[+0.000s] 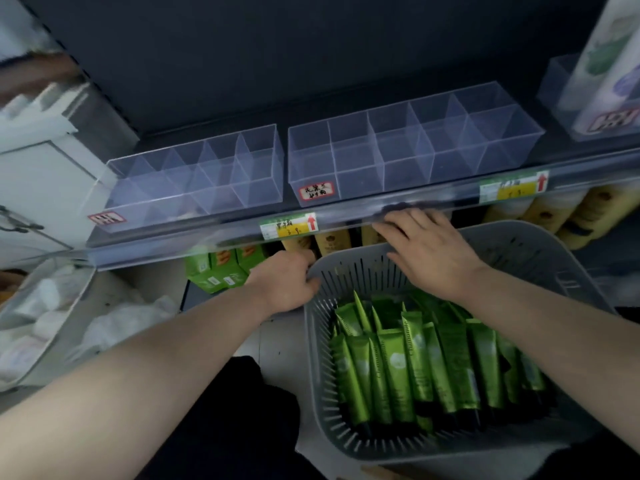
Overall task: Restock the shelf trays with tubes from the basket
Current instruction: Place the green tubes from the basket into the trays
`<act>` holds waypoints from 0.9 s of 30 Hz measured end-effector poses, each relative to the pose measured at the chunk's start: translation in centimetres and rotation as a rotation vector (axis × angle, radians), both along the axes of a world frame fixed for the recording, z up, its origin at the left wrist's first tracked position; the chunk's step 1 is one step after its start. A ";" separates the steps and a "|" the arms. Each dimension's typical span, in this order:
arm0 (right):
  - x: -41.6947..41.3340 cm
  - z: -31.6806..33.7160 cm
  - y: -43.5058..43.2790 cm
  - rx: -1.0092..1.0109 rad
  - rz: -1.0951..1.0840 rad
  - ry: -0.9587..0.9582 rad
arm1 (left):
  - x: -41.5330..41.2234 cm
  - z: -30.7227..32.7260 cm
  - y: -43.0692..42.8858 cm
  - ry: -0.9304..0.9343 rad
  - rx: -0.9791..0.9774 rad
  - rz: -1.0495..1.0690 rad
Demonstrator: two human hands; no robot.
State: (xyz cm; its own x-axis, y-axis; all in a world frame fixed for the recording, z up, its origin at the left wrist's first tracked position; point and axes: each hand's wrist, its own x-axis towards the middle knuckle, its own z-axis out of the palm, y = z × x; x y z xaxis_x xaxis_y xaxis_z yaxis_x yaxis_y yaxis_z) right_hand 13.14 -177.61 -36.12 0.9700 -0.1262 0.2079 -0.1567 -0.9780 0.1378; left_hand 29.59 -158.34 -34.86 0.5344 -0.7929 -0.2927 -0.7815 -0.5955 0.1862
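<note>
A grey slotted basket (pixel 346 441) sits low at the right, packed with several green tubes (pixel 412 368) lying side by side. My left hand (pixel 284 282) grips the basket's far-left rim, fingers curled over the edge. My right hand (pixel 426 247) lies flat on the basket's far rim, fingers spread and reaching to the shelf's front rail. On the shelf above stand two clear divided trays, one on the left (pixel 194 178) and one on the right (pixel 408 150); neither tray holds anything.
A clear shelf rail (pixel 346 216) carries price tags. Below it stand green boxes (pixel 221 268) and yellow bottles (pixel 554 209). Another clear tray with tall packages (pixel 606 74) is at the upper right. White packets (pixel 52 306) fill a bin at the left.
</note>
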 end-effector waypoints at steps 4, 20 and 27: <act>-0.6 0.1 0.6 0.042 -0.075 -0.007 | 0.1 -0.3 0.1 0.051 -0.015 -0.003; -12.2 -0.3 -1.7 0.218 -0.657 0.490 | -3.9 -1.5 1.4 0.088 -0.036 0.225; -10.4 -0.2 1.5 0.248 -0.579 0.476 | -2.1 -1.4 3.4 -0.052 0.054 0.287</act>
